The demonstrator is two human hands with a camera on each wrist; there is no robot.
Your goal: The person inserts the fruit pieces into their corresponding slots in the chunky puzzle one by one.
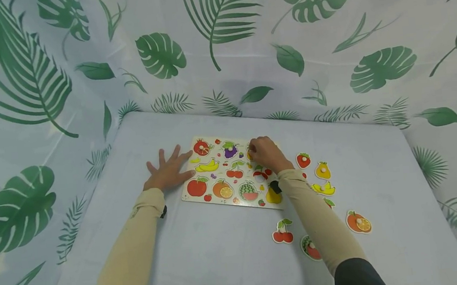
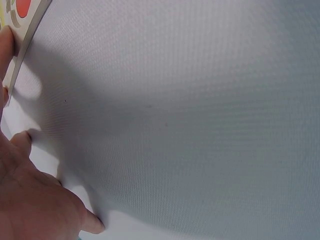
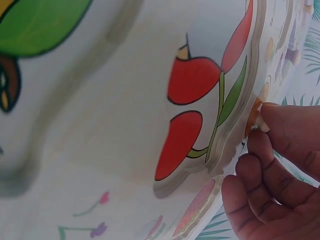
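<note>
A fruit puzzle board point(image 1: 215, 180) lies on the white table. My left hand point(image 1: 169, 170), fingers spread, rests at its left edge, with thumb and a fingertip on the board; the left wrist view shows the hand point(image 2: 35, 200) beside the board's rim point(image 2: 25, 50). At the board's upper right, my right hand point(image 1: 268, 152) pinches the small pale knob of an orange-coloured puzzle piece point(image 3: 255, 116) between thumb and index finger. Most of that piece is hidden by the hand. Nearby, a recess with printed red cherry-like fruit point(image 3: 192, 82) shows bare.
Loose pieces lie to the right: a strawberry point(image 1: 303, 160), a pear point(image 1: 322, 170), bananas point(image 1: 324, 189) and an orange point(image 1: 359, 222). Cherries point(image 1: 282, 232) and a watermelon slice point(image 1: 310, 247) lie nearer the front. A leaf-printed cloth point(image 1: 223, 83) hangs behind the table.
</note>
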